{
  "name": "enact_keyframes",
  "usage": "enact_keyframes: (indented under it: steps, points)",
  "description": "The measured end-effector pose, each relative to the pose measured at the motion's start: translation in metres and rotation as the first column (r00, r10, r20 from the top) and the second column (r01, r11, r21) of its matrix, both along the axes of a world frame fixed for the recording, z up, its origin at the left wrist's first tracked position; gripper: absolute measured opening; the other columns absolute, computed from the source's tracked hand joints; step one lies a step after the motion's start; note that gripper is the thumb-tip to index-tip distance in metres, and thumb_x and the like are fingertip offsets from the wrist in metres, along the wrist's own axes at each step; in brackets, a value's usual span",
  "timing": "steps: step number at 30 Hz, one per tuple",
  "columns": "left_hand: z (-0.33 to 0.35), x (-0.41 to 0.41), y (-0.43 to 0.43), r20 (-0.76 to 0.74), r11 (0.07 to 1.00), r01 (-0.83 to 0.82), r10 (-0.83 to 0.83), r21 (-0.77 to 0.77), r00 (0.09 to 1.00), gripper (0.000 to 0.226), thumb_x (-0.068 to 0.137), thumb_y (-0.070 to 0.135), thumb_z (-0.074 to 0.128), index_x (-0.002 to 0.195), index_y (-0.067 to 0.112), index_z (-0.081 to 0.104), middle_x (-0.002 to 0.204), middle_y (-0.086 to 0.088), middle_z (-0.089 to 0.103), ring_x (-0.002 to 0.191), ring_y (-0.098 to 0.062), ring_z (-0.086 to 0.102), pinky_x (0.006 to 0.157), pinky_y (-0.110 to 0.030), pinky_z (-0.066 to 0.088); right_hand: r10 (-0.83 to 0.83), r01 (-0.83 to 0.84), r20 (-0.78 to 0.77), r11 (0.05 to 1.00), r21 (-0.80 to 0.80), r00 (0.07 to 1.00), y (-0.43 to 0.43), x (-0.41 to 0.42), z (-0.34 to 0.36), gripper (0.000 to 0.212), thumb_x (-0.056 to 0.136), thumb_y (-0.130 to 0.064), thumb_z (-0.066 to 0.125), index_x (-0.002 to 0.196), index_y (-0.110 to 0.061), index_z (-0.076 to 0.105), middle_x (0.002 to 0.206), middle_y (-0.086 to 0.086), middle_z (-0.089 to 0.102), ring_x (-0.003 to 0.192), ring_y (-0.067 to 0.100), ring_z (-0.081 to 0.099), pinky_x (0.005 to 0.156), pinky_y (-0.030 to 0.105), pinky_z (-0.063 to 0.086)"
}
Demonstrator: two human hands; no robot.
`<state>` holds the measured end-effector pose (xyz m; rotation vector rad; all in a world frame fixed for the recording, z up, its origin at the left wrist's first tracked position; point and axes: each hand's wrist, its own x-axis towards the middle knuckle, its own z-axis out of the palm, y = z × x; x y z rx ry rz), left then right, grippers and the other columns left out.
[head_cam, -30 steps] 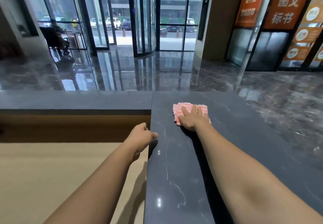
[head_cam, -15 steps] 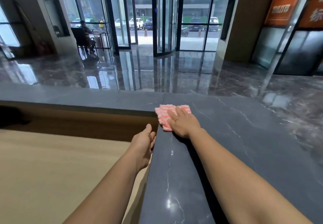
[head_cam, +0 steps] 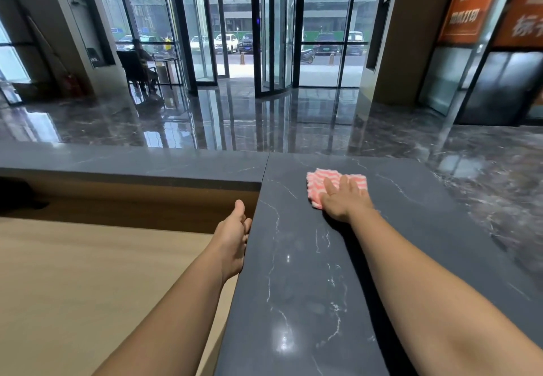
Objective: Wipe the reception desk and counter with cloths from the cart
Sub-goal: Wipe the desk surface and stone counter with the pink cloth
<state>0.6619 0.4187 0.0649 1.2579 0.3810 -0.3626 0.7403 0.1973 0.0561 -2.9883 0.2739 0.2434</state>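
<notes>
A pink and white striped cloth (head_cam: pixel 321 180) lies flat on the dark marble counter (head_cam: pixel 299 273), near its far end. My right hand (head_cam: pixel 342 201) presses down on the cloth with straight, spread fingers and covers its near right part. My left hand (head_cam: pixel 233 237) rests against the counter's left side edge, thumb up, fingers hidden behind the edge. Below and to the left lies the lower light wooden desk (head_cam: pixel 88 281).
A second dark counter section (head_cam: pixel 132 164) runs left from the corner, above a brown wooden panel. Beyond the counter lie a glossy lobby floor, a revolving glass door (head_cam: pixel 270 37) and a seated person (head_cam: pixel 141 61) at the far left. Orange signs hang at the right.
My right hand slid the cloth left toward the counter's inner edge, then back right to the middle. My left hand stayed at the counter's side edge.
</notes>
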Motion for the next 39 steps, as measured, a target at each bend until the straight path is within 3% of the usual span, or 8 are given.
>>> enact_keyframes:
  steps: [2, 6, 9, 16, 22, 30, 34, 39]
  points:
    - [-0.001, 0.001, 0.000, -0.001, 1.000, -0.014, 0.014, 0.004, 1.000, 0.038, 0.099, 0.054, 0.033, 0.115, 0.025, 0.051, 0.098, 0.003, 0.060, 0.077, -0.014, 0.056, 0.074, -0.032, 0.047, 0.056, -0.056, -0.004, 0.998, -0.009, 0.998, 0.024, -0.012, -0.001, 0.057, 0.103, -0.042, 0.012, 0.155, -0.030, -0.007, 0.162, 0.009, -0.017, 0.149, 0.029, -0.015, 0.120, 0.048, -0.006]
    - [-0.003, 0.001, 0.003, 0.011, 0.998, -0.042, 0.043, -0.056, 0.999, 0.066, 0.100, 0.052, 0.032, 0.151, 0.013, 0.025, 0.136, -0.006, 0.055, 0.107, -0.019, 0.060, 0.079, -0.033, 0.048, 0.176, -0.176, 0.008, 0.984, -0.002, 0.984, 0.076, -0.039, -0.003, 0.058, 0.103, -0.045, 0.011, 0.155, -0.030, -0.008, 0.161, 0.009, -0.018, 0.149, 0.029, -0.018, 0.120, 0.049, -0.008]
    - [-0.002, 0.001, 0.005, 0.012, 0.982, -0.042, 0.045, -0.186, 0.999, 0.066, 0.100, 0.054, 0.028, 0.142, 0.005, 0.043, 0.130, -0.025, 0.056, 0.079, -0.018, 0.066, 0.065, -0.030, 0.053, 0.284, -0.283, 0.028, 0.959, -0.014, 0.959, 0.116, -0.060, -0.007, 0.058, 0.103, -0.047, 0.012, 0.155, -0.030, -0.008, 0.161, 0.009, -0.018, 0.148, 0.030, -0.017, 0.119, 0.050, -0.009]
    - [-0.002, -0.008, 0.015, -0.039, 0.969, 0.006, -0.016, -0.245, 0.999, 0.066, 0.098, 0.059, 0.026, 0.127, 0.008, 0.056, 0.114, -0.017, 0.068, 0.102, -0.032, 0.065, 0.078, -0.040, 0.052, 0.375, -0.375, 0.023, 0.927, -0.007, 0.927, 0.131, -0.074, -0.011, 0.058, 0.103, -0.048, 0.014, 0.155, -0.032, -0.004, 0.162, 0.006, -0.016, 0.149, 0.027, -0.017, 0.120, 0.048, -0.007]
    - [0.007, -0.013, 0.011, -0.040, 0.992, -0.022, 0.017, -0.122, 0.999, 0.081, 0.092, 0.065, 0.038, 0.152, 0.012, 0.022, 0.152, -0.013, 0.035, 0.109, -0.015, 0.059, 0.078, -0.031, 0.050, 0.164, -0.164, 0.015, 0.986, 0.007, 0.986, 0.058, -0.072, -0.004, 0.058, 0.103, -0.046, 0.013, 0.156, -0.029, -0.003, 0.163, 0.007, -0.014, 0.150, 0.023, -0.014, 0.120, 0.043, -0.007]
    - [-0.006, -0.039, 0.026, 0.023, 0.982, 0.147, -0.146, -0.116, 0.989, 0.066, 0.087, 0.065, 0.041, 0.130, 0.015, 0.050, 0.114, 0.010, 0.052, 0.106, -0.017, 0.056, 0.090, -0.033, 0.044, -0.170, 0.170, 0.008, 0.985, 0.013, 0.985, -0.035, -0.083, -0.002, 0.059, 0.102, -0.049, 0.014, 0.156, -0.032, -0.002, 0.163, 0.005, -0.012, 0.150, 0.023, -0.011, 0.121, 0.043, -0.004]
    - [-0.016, -0.048, 0.035, 0.030, 0.975, 0.173, -0.171, -0.141, 0.985, 0.051, 0.090, 0.063, 0.039, 0.079, 0.015, 0.051, 0.081, 0.001, 0.044, 0.075, -0.014, 0.044, 0.071, -0.030, 0.039, -0.244, 0.244, -0.008, 0.969, 0.033, 0.970, -0.029, -0.087, 0.000, 0.058, 0.102, -0.047, 0.013, 0.155, -0.033, -0.004, 0.162, 0.005, -0.016, 0.150, 0.023, -0.015, 0.120, 0.043, -0.007]
    - [-0.017, -0.058, 0.036, 0.040, 0.961, 0.177, -0.173, -0.211, 0.984, 0.071, 0.097, 0.059, 0.030, 0.151, 0.013, 0.027, 0.150, -0.004, 0.042, 0.132, -0.021, 0.046, 0.106, -0.037, 0.038, -0.196, 0.197, -0.019, 0.980, 0.035, 0.980, 0.023, -0.092, 0.001, 0.058, 0.102, -0.046, 0.013, 0.155, -0.033, -0.007, 0.161, 0.008, -0.019, 0.149, 0.026, -0.019, 0.120, 0.046, -0.008]
